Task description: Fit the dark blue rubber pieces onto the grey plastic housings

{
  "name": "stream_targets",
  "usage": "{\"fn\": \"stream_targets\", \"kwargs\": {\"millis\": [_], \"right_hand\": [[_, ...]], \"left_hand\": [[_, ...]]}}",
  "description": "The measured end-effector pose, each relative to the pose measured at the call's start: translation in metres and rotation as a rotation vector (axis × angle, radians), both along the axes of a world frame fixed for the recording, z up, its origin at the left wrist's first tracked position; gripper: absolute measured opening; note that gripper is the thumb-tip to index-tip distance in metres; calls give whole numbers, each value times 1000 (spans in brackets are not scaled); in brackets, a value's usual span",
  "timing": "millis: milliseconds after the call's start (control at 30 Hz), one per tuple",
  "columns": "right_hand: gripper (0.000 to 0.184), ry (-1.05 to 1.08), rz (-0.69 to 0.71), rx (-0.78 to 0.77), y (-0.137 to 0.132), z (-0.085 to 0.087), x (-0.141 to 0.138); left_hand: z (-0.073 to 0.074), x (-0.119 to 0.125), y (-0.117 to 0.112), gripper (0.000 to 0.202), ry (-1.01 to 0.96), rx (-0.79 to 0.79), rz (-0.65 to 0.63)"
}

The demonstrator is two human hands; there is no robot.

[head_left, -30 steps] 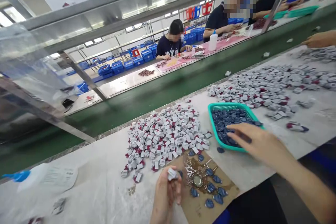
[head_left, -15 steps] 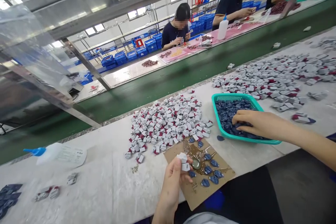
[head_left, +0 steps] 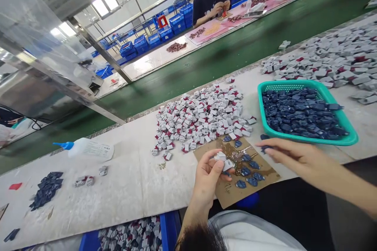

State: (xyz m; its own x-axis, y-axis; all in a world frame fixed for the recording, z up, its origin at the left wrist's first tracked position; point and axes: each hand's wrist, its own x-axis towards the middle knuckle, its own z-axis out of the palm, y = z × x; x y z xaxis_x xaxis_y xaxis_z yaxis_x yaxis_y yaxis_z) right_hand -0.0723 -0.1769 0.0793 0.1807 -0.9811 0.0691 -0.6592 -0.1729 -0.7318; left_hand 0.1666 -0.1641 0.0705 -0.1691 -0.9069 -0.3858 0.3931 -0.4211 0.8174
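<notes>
My left hand (head_left: 209, 178) pinches a small white-and-red folded piece (head_left: 224, 160) over a brown cardboard sheet (head_left: 232, 194) smeared with glue. Several dark blue parts (head_left: 246, 171) lie on that sheet. My right hand (head_left: 290, 157) hovers just right of the cardboard, in front of a teal basket (head_left: 350, 139) full of dark blue parts (head_left: 300, 111). A dark blue part (head_left: 265, 148) shows at its fingertips; I cannot tell whether the hand grips it. A big heap of white-and-red pieces (head_left: 203, 119) lies beyond the cardboard.
A glue bottle with a blue nozzle (head_left: 85, 148) lies on its side at the left. A small pile of dark blue parts (head_left: 47, 190) sits far left. A blue bin (head_left: 132, 235) of pieces is below the table edge. A second heap (head_left: 330, 59) lies right. A green conveyor (head_left: 206, 66) runs behind; another person (head_left: 210, 0) works beyond it.
My right hand has come out of the teal basket toward the cardboard. My left hand has risen slightly with the white piece. The view has tilted down and to the left.
</notes>
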Motion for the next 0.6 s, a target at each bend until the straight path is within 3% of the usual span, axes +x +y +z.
{"fn": "stream_targets", "kwargs": {"millis": [267, 500, 600], "right_hand": [[19, 120, 211, 30, 9, -41, 51], [17, 198, 253, -36, -5, -60, 65], [21, 117, 260, 4, -9, -55, 66]], "left_hand": [[-7, 22, 11, 66, -38, 108, 109], [-8, 34, 16, 45, -30, 82, 142], [-9, 36, 16, 43, -12, 58, 133]]}}
